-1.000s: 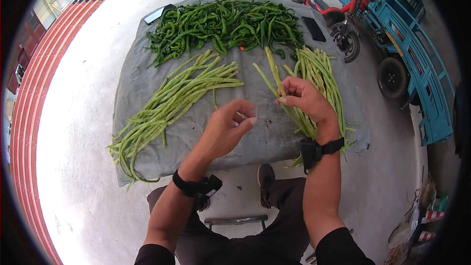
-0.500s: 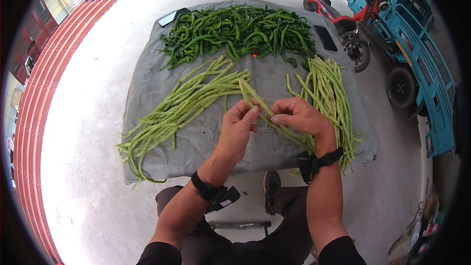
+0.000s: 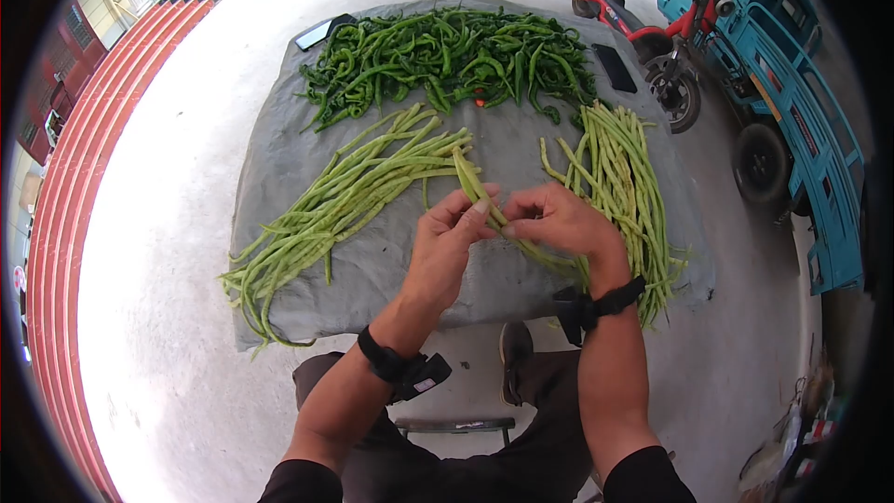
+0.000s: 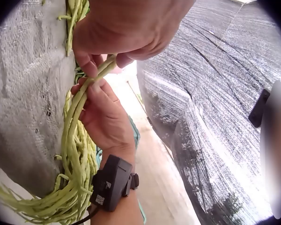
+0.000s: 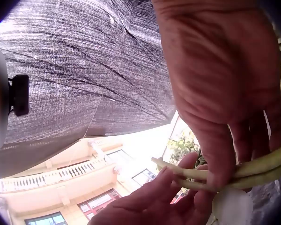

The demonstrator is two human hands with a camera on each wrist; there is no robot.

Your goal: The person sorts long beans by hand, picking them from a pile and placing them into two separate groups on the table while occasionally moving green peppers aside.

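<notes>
Pale green and slender, two long beans [image 3: 466, 168] lie close together between your hands, near the middle of the head view. Your left hand [image 3: 445, 240] pinches them near their tips, a closed grip with the thumb against the curled fingers; your right hand [image 3: 570, 224] pinches them just beside it, thumb and forefinger closed on them. The tips stick out past your left thumb, toward the upper left of the head view.

You have two loose bundles of similar beans, smooth and gently curved: the left bundle [image 3: 349, 191] fans out at centre left, and the right bundle [image 3: 622, 177] lies right of centre. One broad heap of glossy, twisted green peppers [image 3: 447, 56] spreads along the top, too tangled to count, with one small red piece [image 3: 480, 102] at its lower edge. Two flat phones [image 3: 615, 68] flank it. Wrinkled grey cloth [image 3: 372, 265] covers the table beneath everything.
</notes>
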